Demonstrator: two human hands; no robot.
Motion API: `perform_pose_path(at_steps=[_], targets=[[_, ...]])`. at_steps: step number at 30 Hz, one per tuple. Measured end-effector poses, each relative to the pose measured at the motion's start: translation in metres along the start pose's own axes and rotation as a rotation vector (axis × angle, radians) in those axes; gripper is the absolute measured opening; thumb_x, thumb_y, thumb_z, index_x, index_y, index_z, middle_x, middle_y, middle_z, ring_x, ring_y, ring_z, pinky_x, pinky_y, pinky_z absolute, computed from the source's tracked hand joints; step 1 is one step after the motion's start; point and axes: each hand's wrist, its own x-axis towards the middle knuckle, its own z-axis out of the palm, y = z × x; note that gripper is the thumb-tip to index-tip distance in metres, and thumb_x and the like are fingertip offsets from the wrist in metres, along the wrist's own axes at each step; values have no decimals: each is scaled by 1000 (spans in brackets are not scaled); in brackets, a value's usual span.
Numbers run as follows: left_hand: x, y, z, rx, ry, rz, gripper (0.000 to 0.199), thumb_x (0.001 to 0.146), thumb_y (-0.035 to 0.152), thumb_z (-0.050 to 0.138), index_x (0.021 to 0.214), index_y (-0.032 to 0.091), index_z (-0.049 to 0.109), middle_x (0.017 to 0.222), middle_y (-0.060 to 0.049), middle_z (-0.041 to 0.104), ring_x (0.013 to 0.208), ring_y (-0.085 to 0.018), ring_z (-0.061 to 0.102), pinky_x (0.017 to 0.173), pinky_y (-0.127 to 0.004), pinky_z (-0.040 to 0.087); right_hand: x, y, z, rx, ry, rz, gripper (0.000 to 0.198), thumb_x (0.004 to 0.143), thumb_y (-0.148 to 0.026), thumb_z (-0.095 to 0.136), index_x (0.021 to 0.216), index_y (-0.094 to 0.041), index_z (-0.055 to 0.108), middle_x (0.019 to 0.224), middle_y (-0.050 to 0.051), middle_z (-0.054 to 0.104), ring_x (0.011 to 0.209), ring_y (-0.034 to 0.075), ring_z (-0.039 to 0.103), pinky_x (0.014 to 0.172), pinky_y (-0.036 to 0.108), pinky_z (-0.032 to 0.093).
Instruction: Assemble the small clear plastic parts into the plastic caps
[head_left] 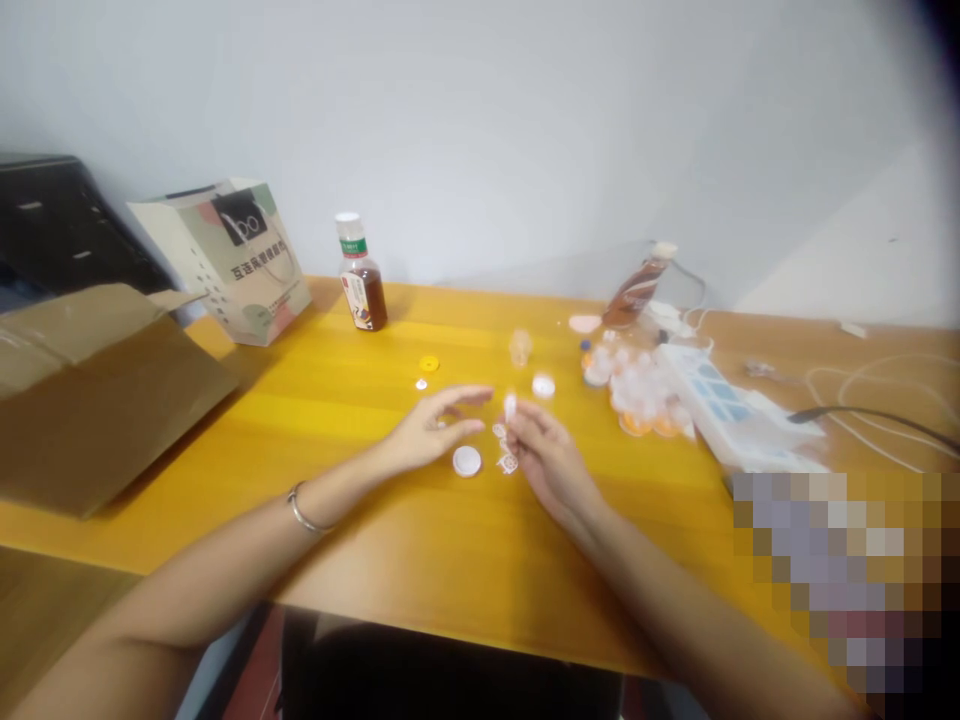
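My left hand (442, 425) hovers over the table with thumb and fingers apart, holding nothing. A round white disc (466, 461) lies just below its fingertips. Between thumb and fingers of my right hand (544, 440) is a small white piece (511, 407), held upright; its kind is too blurred to make out. Thin white cut-out pieces (508, 463) lie beside and partly behind the right fingers. Beyond the hands are a white round cap (544, 386), a small clear cup-like piece (520, 347), a yellow disc (428, 363) and a small white piece (421, 384).
A cardboard box (112, 400) and paper bag (240, 265) stand at left, with a drink bottle (363, 275) behind. At right are a tilted bottle (637, 287), a cluster of clear and orange pieces (645, 390), a white tray (720, 400) and cables (862, 375).
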Motion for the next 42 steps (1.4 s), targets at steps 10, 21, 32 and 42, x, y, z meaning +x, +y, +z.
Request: perform_pose_path(at_steps=[10, 21, 32, 42], targets=[[30, -26, 7, 404, -354, 209, 21, 77, 16, 54, 96, 15, 61, 96, -7, 59, 89, -16, 55, 81, -29, 42, 8, 4, -8, -11, 124, -4, 12, 61, -22, 71, 70, -20, 64, 73, -1, 66, 75, 12, 61, 80, 27, 46], [22, -16, -7, 195, -113, 42, 8, 76, 20, 55, 78, 12, 57, 82, -4, 61, 78, -12, 56, 72, -24, 44, 0, 6, -3, -22, 97, 59, 13, 62, -24, 71, 73, -19, 66, 78, 0, 69, 78, 12, 63, 84, 26, 46], [2, -4, -1, -280, -29, -130, 25, 75, 27, 61, 95, 11, 58, 91, -9, 66, 82, -15, 62, 80, -31, 48, -8, 9, 4, -73, -17, 144, 15, 63, -25, 70, 77, -19, 69, 84, 2, 70, 83, 13, 63, 84, 24, 45], [0, 1, -3, 172, 51, 119, 17, 77, 22, 57, 91, 18, 66, 85, -4, 58, 78, -12, 56, 73, -25, 46, -9, 10, 2, -74, -71, 168, 15, 63, -24, 70, 76, -18, 69, 85, 2, 70, 77, 12, 63, 84, 26, 46]])
